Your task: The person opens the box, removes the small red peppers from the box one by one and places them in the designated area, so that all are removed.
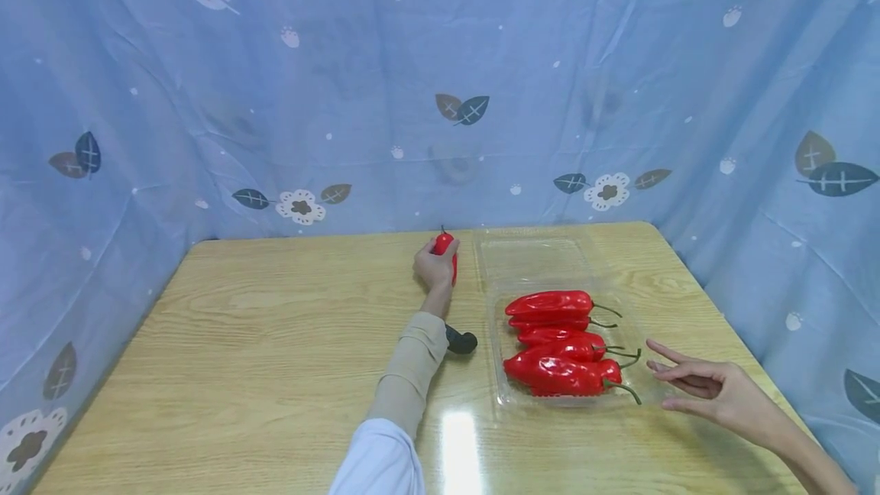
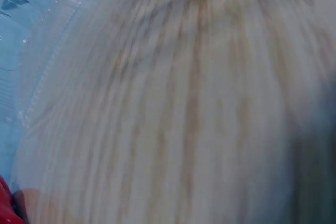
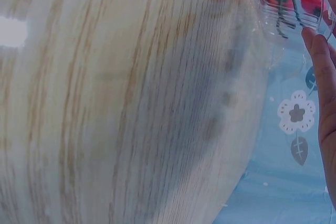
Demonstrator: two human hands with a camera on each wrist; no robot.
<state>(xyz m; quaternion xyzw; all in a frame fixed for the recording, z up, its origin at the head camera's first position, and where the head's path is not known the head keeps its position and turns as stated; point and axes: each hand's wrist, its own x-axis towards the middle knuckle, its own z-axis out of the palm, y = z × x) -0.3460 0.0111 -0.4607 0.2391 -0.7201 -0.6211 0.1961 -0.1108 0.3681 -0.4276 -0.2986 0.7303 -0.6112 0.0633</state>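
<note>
At the back middle of the table, my left hand grips a red pepper, its stem pointing to the back. A bit of that red pepper shows at the lower left of the left wrist view. Several more red peppers lie side by side in a clear plastic container, green stems to the right. Beside the container's right edge is my right hand, fingers extended and apart, nothing held. In the right wrist view the right hand's fingers are close to the container's rim; I cannot tell whether they touch.
The container's clear lid lies folded back behind it. A black rounded object sticks out beside the left forearm, partly hidden. Blue patterned cloth hangs around the back and sides of the wooden table.
</note>
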